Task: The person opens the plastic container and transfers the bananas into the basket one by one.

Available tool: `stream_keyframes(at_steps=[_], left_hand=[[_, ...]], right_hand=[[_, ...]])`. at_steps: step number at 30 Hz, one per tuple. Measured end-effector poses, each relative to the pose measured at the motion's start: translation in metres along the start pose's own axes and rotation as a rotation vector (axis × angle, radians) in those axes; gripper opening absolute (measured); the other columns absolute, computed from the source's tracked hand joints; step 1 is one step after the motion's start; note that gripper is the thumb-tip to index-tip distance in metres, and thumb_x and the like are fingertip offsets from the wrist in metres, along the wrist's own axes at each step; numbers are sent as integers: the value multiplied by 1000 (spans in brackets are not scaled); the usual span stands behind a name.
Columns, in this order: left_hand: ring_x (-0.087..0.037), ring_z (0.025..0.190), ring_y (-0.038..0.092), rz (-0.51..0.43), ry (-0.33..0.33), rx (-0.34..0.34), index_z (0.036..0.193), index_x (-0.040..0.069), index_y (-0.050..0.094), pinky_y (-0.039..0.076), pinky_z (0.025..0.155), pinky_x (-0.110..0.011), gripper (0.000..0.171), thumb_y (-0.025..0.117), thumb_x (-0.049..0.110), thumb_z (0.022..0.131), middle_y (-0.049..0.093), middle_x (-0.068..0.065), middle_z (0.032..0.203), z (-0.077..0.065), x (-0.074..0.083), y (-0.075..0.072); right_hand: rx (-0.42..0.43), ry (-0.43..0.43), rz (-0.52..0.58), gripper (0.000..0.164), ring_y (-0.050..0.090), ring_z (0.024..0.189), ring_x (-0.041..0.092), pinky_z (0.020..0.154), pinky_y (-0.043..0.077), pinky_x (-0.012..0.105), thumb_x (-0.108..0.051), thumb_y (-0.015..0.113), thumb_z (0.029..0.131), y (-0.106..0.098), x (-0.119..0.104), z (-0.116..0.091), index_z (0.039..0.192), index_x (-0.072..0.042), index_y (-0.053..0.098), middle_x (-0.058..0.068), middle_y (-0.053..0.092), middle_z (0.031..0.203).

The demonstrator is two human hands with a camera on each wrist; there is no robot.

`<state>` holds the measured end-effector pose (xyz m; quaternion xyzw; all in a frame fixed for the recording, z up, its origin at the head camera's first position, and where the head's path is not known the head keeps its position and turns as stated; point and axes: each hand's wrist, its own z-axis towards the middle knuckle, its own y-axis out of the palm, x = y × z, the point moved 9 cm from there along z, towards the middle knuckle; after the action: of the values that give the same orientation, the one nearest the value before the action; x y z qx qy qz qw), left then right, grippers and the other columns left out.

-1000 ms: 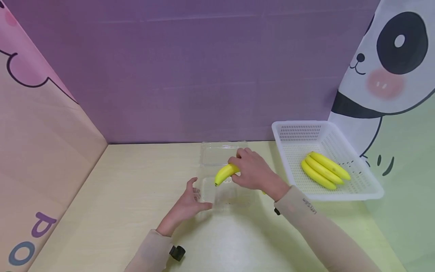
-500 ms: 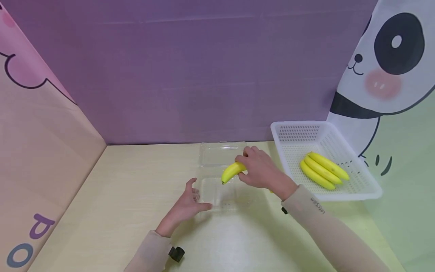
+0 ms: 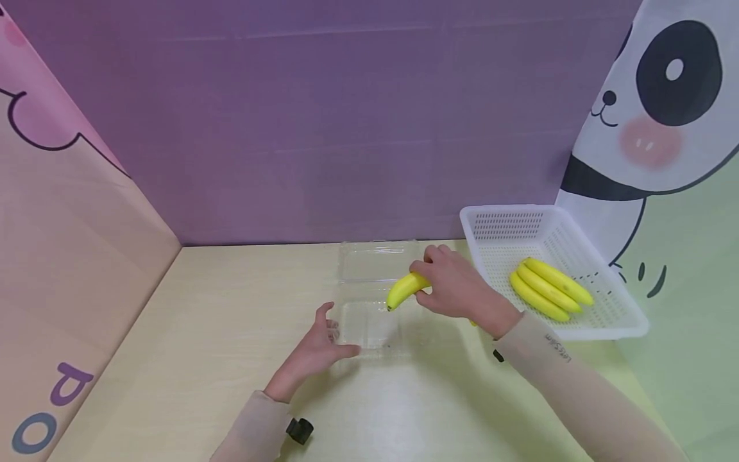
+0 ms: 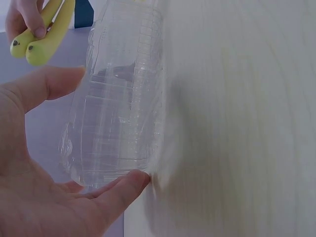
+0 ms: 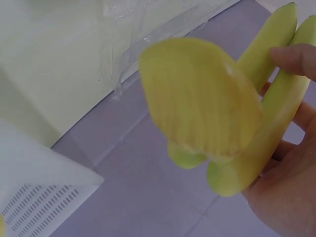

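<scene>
My right hand (image 3: 462,282) grips a small bunch of yellow bananas (image 3: 407,290) in the air over the right part of a clear plastic clamshell box. Two bananas (image 5: 269,113) show in the right wrist view, joined at a thick end; the thumb lies across them. The clamshell box (image 3: 372,324) stands on the table with its lid (image 3: 378,260) laid back behind it. My left hand (image 3: 317,346) is at the box's left side, thumb and fingers spread apart. In the left wrist view a fingertip (image 4: 140,177) touches the box's lower corner and the thumb is at its upper edge.
A white perforated basket (image 3: 479,256) stands at the right back of the table (image 3: 242,308), with several bananas (image 3: 548,292) lying in it. A purple backdrop (image 3: 323,141) rises behind the table, and printed cloth walls close both sides.
My right hand has moved to the right and slightly up with the bananas, toward the basket. My left hand and the clamshell box have stayed in place.
</scene>
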<state>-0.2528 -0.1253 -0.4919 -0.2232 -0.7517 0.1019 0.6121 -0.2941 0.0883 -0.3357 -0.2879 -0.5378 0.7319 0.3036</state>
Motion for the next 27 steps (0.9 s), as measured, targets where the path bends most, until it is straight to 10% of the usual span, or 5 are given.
stream_keyframes(at_steps=[27], left_hand=[[-40, 128, 52, 8, -6, 0, 160, 12, 10, 45, 97, -55, 111, 86, 24, 80, 43, -25, 146, -1, 1, 0]], right_hand=[[7, 92, -38, 24, 49, 85, 26, 73, 43, 39, -15, 69, 82, -26, 54, -17, 105, -7, 71, 8, 55, 92]])
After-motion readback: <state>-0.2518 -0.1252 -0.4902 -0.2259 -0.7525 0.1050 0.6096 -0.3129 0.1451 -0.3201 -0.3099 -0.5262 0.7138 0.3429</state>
